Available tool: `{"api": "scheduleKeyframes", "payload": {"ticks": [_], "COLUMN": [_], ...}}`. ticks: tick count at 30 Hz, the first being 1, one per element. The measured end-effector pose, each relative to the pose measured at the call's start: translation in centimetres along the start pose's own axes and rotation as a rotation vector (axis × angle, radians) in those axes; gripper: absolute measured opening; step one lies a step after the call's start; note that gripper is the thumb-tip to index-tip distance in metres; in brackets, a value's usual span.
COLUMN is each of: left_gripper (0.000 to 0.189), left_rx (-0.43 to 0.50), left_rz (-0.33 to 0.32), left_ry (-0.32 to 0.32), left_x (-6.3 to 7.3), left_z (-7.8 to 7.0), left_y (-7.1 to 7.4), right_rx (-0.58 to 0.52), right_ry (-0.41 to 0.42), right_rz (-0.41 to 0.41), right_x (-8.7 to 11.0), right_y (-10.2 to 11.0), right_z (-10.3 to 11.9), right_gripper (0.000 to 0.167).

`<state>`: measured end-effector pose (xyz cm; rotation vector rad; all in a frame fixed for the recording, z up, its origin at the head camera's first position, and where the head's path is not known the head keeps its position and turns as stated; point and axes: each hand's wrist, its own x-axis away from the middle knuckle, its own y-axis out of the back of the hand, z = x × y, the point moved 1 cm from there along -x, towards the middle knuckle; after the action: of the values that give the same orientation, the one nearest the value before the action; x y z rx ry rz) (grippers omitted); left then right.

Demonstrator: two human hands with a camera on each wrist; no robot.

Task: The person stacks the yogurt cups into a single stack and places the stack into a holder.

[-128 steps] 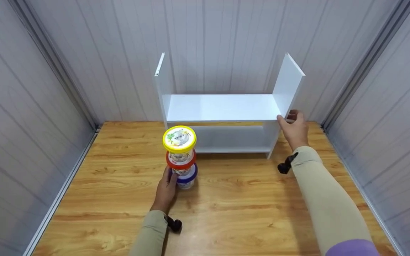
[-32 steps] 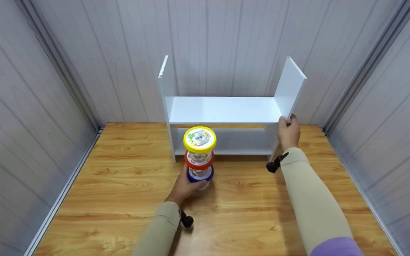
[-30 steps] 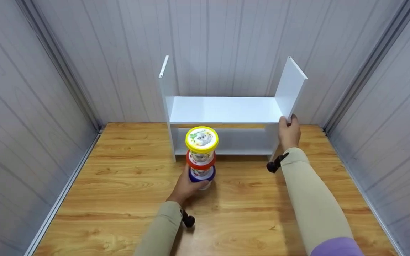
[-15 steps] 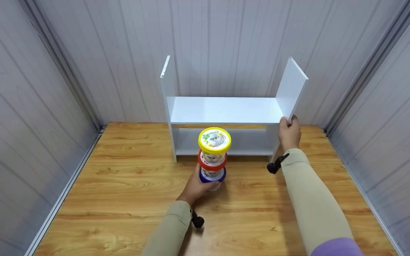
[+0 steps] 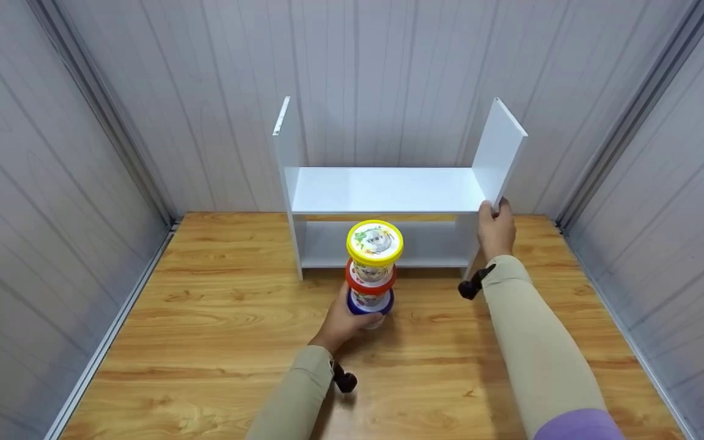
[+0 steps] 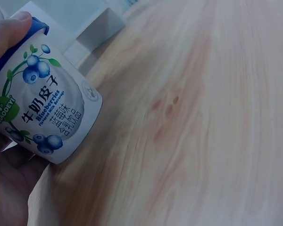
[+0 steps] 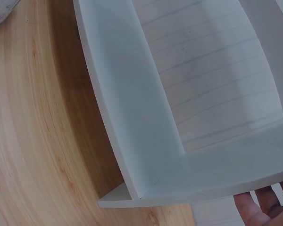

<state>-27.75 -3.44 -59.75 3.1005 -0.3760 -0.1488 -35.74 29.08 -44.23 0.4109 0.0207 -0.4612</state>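
Three lidded milk-beverage cups stand in a stack before the shelf, seen in the head view. On top is a yellow-lidded cup (image 5: 375, 242), below it a red-lidded cup (image 5: 371, 285), and lowest a blue-lidded cup (image 6: 52, 101) with blueberries on its label. My left hand (image 5: 338, 321) grips the blue-lidded cup, thumb at its lid rim; the two upper cups rest on it. At the right side panel of a white two-tier shelf (image 5: 382, 188), my right hand (image 5: 497, 231) holds the panel edge. In the right wrist view its fingers (image 7: 249, 209) lie against the panel's outer side.
The shelf stands on a wood-grain tabletop (image 5: 217, 342) close to the panelled back wall (image 5: 382, 73). Its side panels rise above the upper board, with no top across them. Grey walls (image 5: 52, 201) flank the table left and right.
The cup stack has moved right across the front of the shelf, slowing lately. My left hand's grip went from the stack's side to round the lowest cup. My right hand stays at the panel.
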Motion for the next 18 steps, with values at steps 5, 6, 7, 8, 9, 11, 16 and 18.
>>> {"api": "scheduleKeyframes", "payload": {"ticks": [5,6,7,8,9,11,16,18], "left_gripper": [0.107,0.107,0.107,0.108,0.108,0.107,0.103,0.102], "left_rx": [0.017,0.016,0.014,0.013,0.008,-0.006,-0.024,-0.024], "left_rz": [0.002,0.002,0.004,0.008,0.01,0.011,0.006,0.007], "left_ry": [0.012,0.017,0.02,0.021,0.024,0.036,0.076,0.082], "left_x": [0.0,-0.1,-0.1,-0.1,-0.1,-0.1,-0.1,-0.1], "left_z": [-0.1,-0.1,-0.2,-0.2,-0.3,-0.5,-1.1,-1.2], "left_y": [-0.2,-0.2,-0.2,-0.3,-0.3,-0.3,-0.4,-0.4], "right_rx": [0.007,0.011,0.014,0.017,0.02,0.021,0.019,0.02], "right_ry": [-0.015,-0.017,-0.018,-0.017,-0.019,-0.019,-0.02,-0.018], "right_rz": [0.016,0.019,0.021,0.021,0.022,0.022,0.031,0.034], "right_x": [0.1,0.2,0.2,0.2,0.3,0.3,0.5,0.5], "right_y": [-0.1,-0.1,-0.1,-0.1,-0.1,0.0,0.0,0.0], "right_z": [0.1,0.1,0.1,0.1,0.1,0.2,0.3,0.3], "right_gripper": [0.068,0.069,0.069,0.069,0.069,0.069,0.068,0.068]}}
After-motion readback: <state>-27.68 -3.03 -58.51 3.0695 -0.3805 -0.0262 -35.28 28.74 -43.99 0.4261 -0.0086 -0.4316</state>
